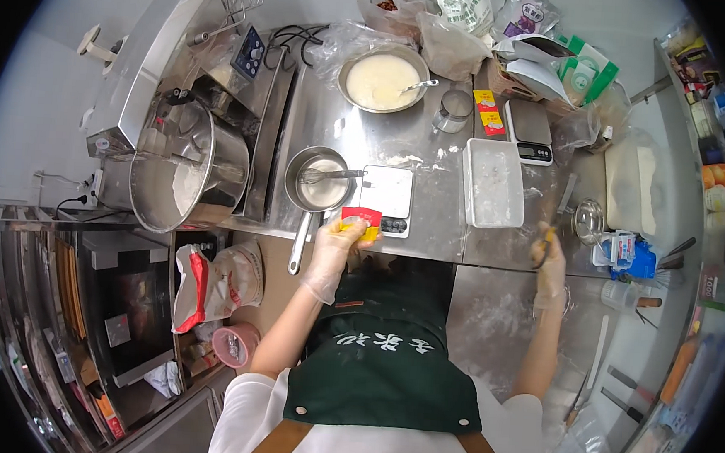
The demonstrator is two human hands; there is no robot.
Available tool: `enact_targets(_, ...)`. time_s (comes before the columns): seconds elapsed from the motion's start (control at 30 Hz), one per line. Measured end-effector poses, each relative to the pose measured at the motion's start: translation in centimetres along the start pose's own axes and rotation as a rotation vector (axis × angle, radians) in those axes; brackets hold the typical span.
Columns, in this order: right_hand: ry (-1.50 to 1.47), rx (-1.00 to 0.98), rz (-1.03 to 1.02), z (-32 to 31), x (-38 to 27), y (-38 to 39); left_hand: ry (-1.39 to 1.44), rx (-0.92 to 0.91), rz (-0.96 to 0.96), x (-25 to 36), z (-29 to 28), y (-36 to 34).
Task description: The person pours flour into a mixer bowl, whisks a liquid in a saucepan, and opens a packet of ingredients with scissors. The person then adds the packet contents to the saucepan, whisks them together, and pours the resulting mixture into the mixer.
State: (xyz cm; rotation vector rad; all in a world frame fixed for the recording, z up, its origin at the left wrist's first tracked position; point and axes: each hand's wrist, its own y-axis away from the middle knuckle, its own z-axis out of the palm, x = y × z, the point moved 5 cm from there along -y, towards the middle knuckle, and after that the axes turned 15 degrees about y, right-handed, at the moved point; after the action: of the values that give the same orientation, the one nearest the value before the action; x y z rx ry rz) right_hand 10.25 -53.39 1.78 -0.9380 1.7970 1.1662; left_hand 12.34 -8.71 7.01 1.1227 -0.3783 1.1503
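Note:
My left hand [341, 240], in a clear glove, pinches a small red-and-yellow packet [361, 216] over the front edge of a white kitchen scale [387, 191]. Left of the scale stands a steel saucepan [293, 181] with a whisk [316, 175] resting in pale liquid. Out to the right, my gloved right hand [549, 267] is closed around a small tool with orange and dark parts [549, 235], its kind unclear. It is above the front of the steel counter, well apart from the left hand.
A mixer bowl [242, 165] with white powder stands at left. Farther back are a bowl of pale batter [380, 103], a glass jug [452, 116], two more packets [487, 112] and a second scale [528, 133]. A white rectangular tub [494, 185] sits right of centre.

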Motion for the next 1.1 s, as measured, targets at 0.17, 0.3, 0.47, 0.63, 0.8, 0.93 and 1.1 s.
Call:
enact_targets(0.17,0.272,-0.486,-0.057,12.3,-8.7,8.3,-0.015,-0.105,-0.031,0.7,0.4,-0.2)
enact_targets(0.3,0.78,-0.57,-0.241,16.2,-9.9,9.1,-0.03,-0.177,-0.008,1.7,-0.2,-0.1)
enact_targets(0.47,0.929,-0.663,-0.284,19.3,-12.9,9.8,-0.039,-0.228,0.017,1.5,-0.7,0.3)
enact_targets(0.63,0.936,-0.711,-0.336,20.6,-13.5,10.1,-0.246,-0.236,-0.088,1.6,-1.1,1.2)
enact_targets(0.8,0.943,-0.728,-0.341,20.7,-12.9,10.1,-0.172,-0.278,-0.038,0.8,-1.5,0.8)
enact_targets(0.93,0.992,-0.724,-0.303,20.3,-12.8,10.1,-0.162,-0.311,-0.065,1.9,-0.5,1.5)
enact_targets(1.1,0.989,-0.703,-0.398,19.9,-14.2,10.6,-0.184,-0.384,-0.139,0.7,-0.3,1.1)
